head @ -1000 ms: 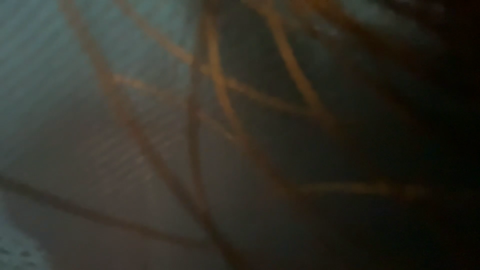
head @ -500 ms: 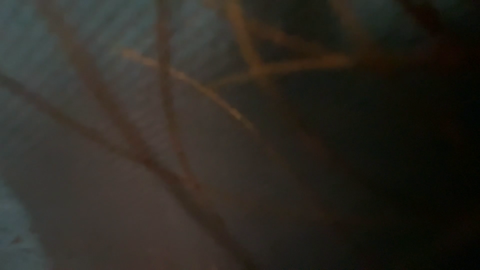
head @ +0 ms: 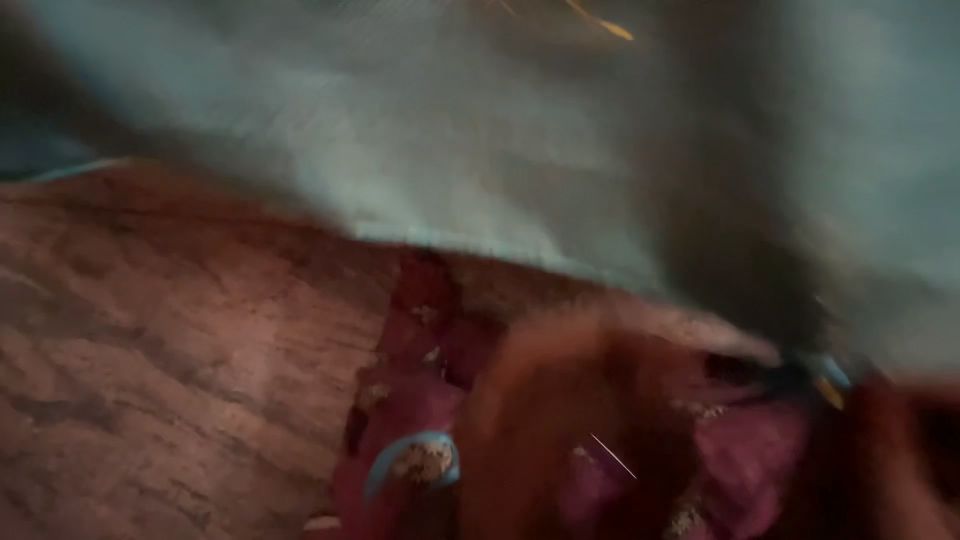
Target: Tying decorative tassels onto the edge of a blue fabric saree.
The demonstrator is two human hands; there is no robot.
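A blurred hand [head: 570,420] lies over the maroon embroidered cloth [head: 420,440]; its finger state cannot be told, nor which hand it is; left of the cloth is wood-grain surface [head: 150,350]; beyond, pale teal fabric [head: 450,140]; progress unreadable.

Blurred frame. Pale grey-green cloth [head: 420,130] across the upper part, edged with a thin light-blue line. Reddish-brown surface [head: 150,350] with darker streaks at lower left. Deep maroon-magenta fabric [head: 740,450] at lower centre and right, with small gold specks and one blue-rimmed gold patch [head: 415,462]. Orange-brown smear [head: 560,400] over it, unidentifiable.
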